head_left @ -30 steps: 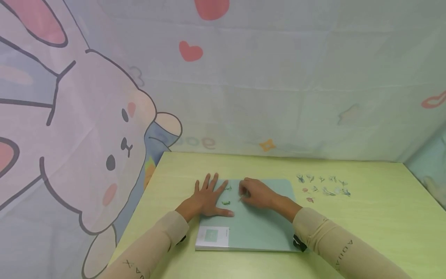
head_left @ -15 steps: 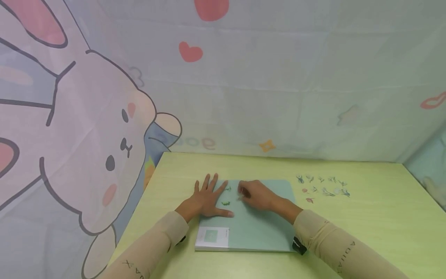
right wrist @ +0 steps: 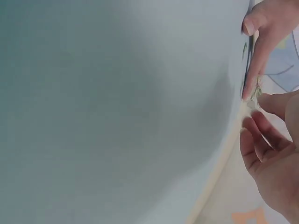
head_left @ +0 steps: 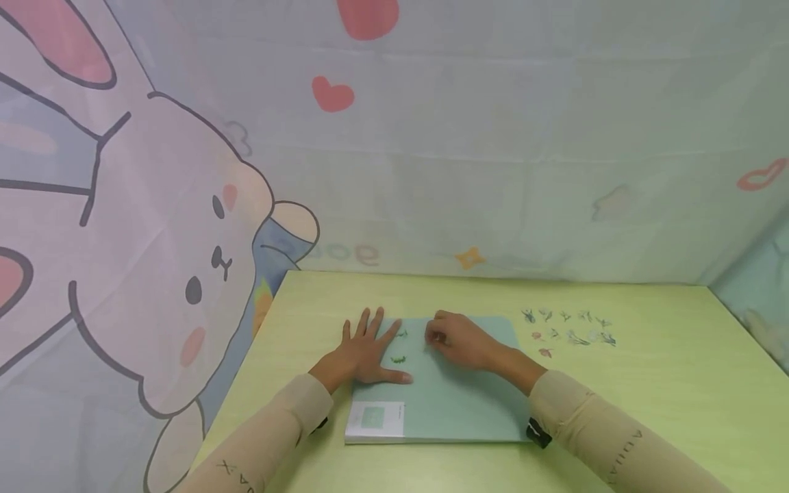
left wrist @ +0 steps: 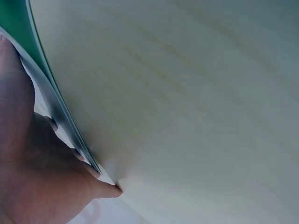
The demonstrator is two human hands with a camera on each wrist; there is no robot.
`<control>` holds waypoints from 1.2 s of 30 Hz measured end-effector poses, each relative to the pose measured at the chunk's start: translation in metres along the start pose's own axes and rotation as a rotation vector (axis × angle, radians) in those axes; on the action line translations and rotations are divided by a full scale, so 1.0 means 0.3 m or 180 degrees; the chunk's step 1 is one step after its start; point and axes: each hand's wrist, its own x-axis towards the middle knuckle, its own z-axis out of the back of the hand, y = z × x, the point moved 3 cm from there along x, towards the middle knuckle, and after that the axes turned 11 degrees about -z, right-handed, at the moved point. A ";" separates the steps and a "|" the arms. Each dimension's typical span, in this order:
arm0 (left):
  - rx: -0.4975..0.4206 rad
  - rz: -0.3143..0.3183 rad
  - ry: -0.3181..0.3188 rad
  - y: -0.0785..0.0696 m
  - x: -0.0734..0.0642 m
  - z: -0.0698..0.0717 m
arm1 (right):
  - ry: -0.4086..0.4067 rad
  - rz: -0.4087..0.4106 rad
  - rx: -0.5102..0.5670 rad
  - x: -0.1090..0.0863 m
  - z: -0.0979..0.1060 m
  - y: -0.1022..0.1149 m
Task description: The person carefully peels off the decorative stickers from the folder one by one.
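My left hand (head_left: 365, 356) lies with fingers spread over the left side of a mint-green folder or album (head_left: 462, 404) on the table. Near its thumb and index finger, two small green plant stickers (head_left: 398, 359) show on the cover. Above the cover's upper middle, my right hand (head_left: 459, 340) has its fingers bent. In the right wrist view, the thumb and finger of the right hand (right wrist: 275, 140) pinch a small clear sticker (right wrist: 257, 89) with a thin green sprig on it. The head view mostly hides that piece behind the fingers.
Several loose flower and leaf stickers (head_left: 573, 335) lie in rows on the yellow-green table (head_left: 666, 383), right of the folder. A white label (head_left: 374, 419) covers the folder's lower left corner. Behind the table hangs a printed cloth (head_left: 493, 137).
My right hand has shifted slightly to the right over the cover, still pinching the sticker, and its fingers have turned a little. The left hand stays in place.
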 end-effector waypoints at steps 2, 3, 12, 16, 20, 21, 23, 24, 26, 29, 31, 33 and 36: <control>-0.0006 0.0002 -0.0006 0.000 -0.002 0.000 | -0.0056 -0.0009 -0.0026 -0.007 0.013 -0.007; -0.0014 -0.0002 -0.0006 0.000 -0.003 0.000 | -0.0071 -0.0032 -0.0019 -0.011 0.019 -0.012; -0.0103 -0.0018 -0.0012 0.009 -0.006 -0.005 | -0.0091 -0.0192 0.0253 -0.041 0.043 -0.064; -0.0084 -0.0030 -0.0064 0.007 -0.007 0.000 | -0.0116 -0.0336 0.0369 -0.060 0.057 -0.083; -0.0059 -0.0036 -0.0062 0.005 -0.003 0.000 | -0.0163 -0.0440 0.0449 -0.078 0.079 -0.100; -0.0064 -0.0041 -0.0067 0.004 -0.002 0.000 | -0.0177 -0.0453 0.0477 -0.082 0.086 -0.102; -0.0067 -0.0047 -0.0057 0.003 0.000 -0.001 | -0.0207 -0.0484 0.0508 -0.091 0.096 -0.112; -0.0069 -0.0052 -0.0058 0.003 0.001 -0.001 | -0.0218 -0.0505 0.0522 -0.095 0.100 -0.118; -0.0070 -0.0057 -0.0066 0.003 0.002 -0.001 | -0.0229 -0.0558 0.0559 -0.104 0.108 -0.129; -0.0055 -0.0059 -0.0068 0.002 0.002 0.001 | -0.0243 -0.0639 0.0569 -0.118 0.120 -0.147; -0.0046 -0.0058 -0.0064 0.002 0.003 0.001 | -0.0247 -0.0683 0.0579 -0.127 0.130 -0.157; -0.0061 -0.0057 -0.0071 0.001 0.004 0.002 | -0.0251 -0.0726 0.0584 -0.137 0.141 -0.168; -0.0094 -0.0065 -0.0083 -0.003 0.005 0.005 | -0.0260 -0.0789 0.0610 -0.156 0.162 -0.185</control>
